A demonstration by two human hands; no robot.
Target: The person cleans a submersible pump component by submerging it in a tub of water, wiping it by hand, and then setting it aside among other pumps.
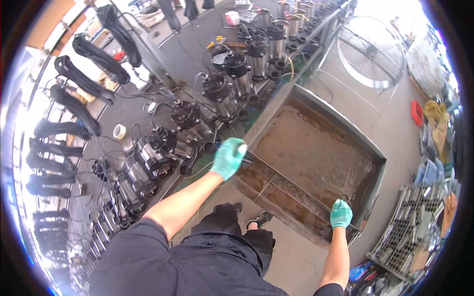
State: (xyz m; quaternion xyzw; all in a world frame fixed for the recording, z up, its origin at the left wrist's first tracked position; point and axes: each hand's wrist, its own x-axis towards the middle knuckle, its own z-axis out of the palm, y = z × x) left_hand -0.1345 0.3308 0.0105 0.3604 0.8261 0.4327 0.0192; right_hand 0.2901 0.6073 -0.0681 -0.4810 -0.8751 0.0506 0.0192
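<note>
Both my hands wear green gloves over a wide rectangular metal tank of murky brown water. My left hand is closed at the tank's left near corner, with a small white patch showing at its fingers; I cannot make out what that is. Toward the tank's right near side, my right hand is curled into a fist by the end of the long inner divider. Whether it grips the divider or something thin is hidden by the fingers.
Several steel-bodied pumps with black tops line a bench left of the tank. Coiled black cables hang at the left. A large round metal ring frame stands beyond the tank. A wire rack and red bin sit right.
</note>
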